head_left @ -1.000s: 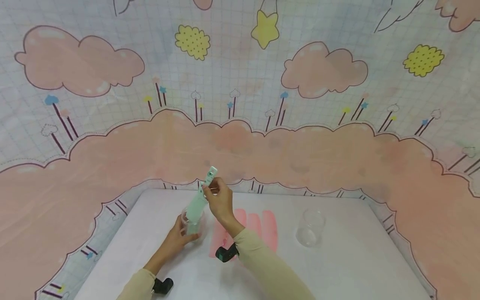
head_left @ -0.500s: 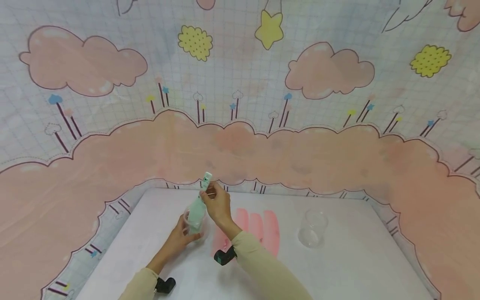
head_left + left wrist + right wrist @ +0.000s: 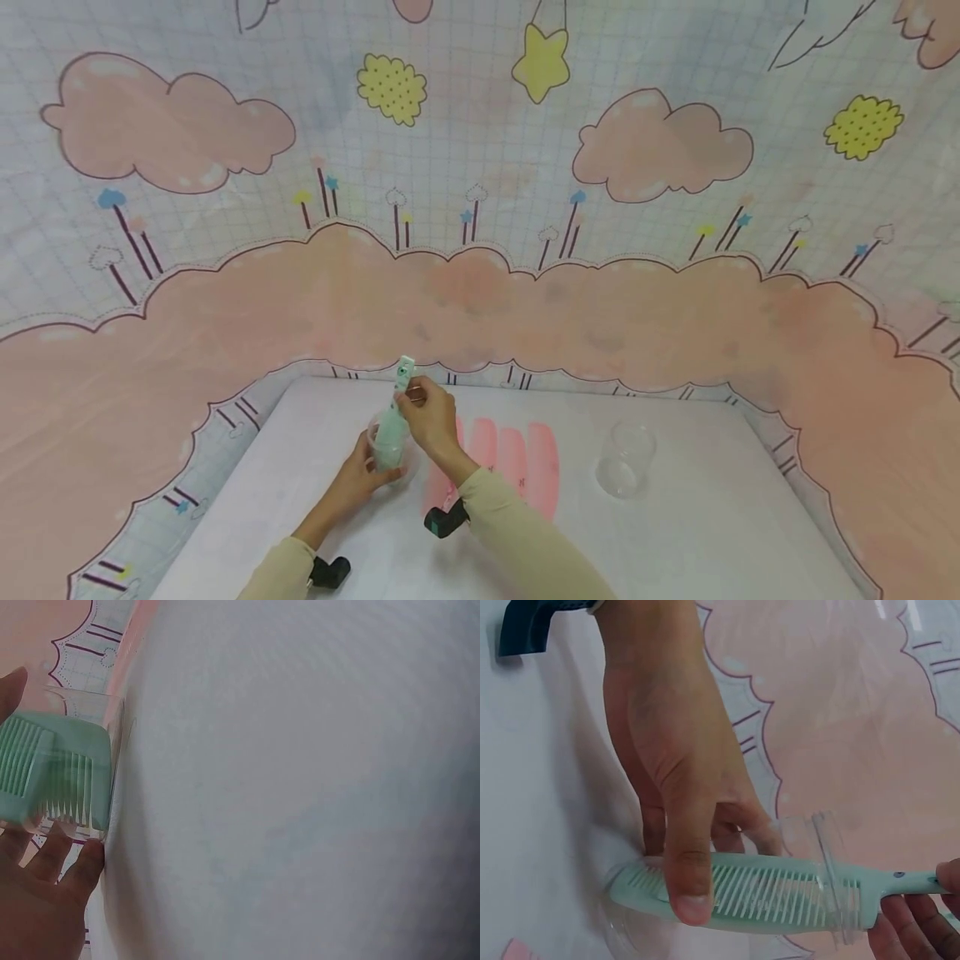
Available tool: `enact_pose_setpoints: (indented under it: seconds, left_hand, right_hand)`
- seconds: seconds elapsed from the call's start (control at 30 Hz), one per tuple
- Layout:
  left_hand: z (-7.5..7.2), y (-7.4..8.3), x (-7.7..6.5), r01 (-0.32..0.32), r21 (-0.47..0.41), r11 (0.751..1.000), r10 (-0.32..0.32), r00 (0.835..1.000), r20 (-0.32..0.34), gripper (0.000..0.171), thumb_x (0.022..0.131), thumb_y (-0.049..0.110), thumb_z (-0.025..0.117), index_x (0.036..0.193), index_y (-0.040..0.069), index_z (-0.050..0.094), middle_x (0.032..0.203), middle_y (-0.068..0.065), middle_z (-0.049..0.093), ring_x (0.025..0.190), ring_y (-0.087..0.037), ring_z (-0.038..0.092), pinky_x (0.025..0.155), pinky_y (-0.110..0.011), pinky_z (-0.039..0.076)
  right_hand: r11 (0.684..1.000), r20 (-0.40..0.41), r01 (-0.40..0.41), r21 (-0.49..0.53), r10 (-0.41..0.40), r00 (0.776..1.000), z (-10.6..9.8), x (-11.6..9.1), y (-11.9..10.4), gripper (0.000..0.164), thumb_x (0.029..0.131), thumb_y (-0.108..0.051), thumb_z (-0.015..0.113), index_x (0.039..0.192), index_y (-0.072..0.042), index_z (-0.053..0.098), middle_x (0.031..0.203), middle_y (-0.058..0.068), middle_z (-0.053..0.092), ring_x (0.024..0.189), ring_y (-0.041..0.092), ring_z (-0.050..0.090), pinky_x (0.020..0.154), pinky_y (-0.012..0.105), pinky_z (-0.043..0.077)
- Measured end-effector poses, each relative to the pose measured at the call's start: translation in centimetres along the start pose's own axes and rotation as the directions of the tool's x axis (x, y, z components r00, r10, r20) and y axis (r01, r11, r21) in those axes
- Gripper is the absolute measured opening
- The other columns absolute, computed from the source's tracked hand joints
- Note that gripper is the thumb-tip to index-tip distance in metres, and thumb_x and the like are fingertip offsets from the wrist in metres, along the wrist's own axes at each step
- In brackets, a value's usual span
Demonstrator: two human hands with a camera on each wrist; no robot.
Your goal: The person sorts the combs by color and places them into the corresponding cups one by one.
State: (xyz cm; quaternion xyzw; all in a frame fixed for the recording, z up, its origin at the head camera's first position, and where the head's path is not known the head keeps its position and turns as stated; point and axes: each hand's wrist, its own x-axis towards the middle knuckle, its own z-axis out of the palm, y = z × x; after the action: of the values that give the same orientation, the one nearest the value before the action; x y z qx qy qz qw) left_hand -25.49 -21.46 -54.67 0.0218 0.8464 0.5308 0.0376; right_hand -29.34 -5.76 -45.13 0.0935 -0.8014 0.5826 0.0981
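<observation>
My left hand (image 3: 363, 479) wraps its fingers and thumb around a clear plastic cup (image 3: 826, 847) on the left of the table. Inside the cup is the wide toothed part of a mint-green comb (image 3: 389, 433). Two overlapping rows of teeth show through the wall in the left wrist view; whether a second comb is there, I cannot tell. The comb's handle (image 3: 403, 373) sticks up above the rim, and my right hand (image 3: 433, 417) pinches it. Several pink combs (image 3: 512, 458) lie side by side beyond the right forearm, partly covered by it.
Another clear cup (image 3: 626, 458) stands at the right of the white table (image 3: 720, 517). Behind the table's far edge hangs a backdrop cloth (image 3: 487, 308) printed with clouds and stars. A black wrist-camera mount (image 3: 446, 518) sits over the pink combs.
My right hand has moved down and left, lowering the green comb deeper into the cup and turning it more upright. The left hand holds the cup in place.
</observation>
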Motion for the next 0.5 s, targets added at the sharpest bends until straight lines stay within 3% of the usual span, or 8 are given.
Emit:
enact_pose_setpoints:
  seconds: [0.5]
  left_hand:
    - [0.8, 0.3, -2.2, 0.027, 0.019, 0.999, -0.027, 0.999, -0.035, 0.097, 0.084, 0.034, 0.077, 0.153, 0.012, 0.013, 0.156, -0.03, 0.028, 0.14, -0.051, 0.034, 0.11, -0.061, 0.036]
  right_hand:
    - [0.998, 0.024, 0.027, -0.054, -0.025, 0.999, 0.0, -2.1, 1.0, 0.013, 0.086, -0.019, 0.075, 0.095, -0.01, 0.075, 0.084, 0.002, 0.075, 0.071, 0.001, 0.062, 0.064, 0.016, 0.051]
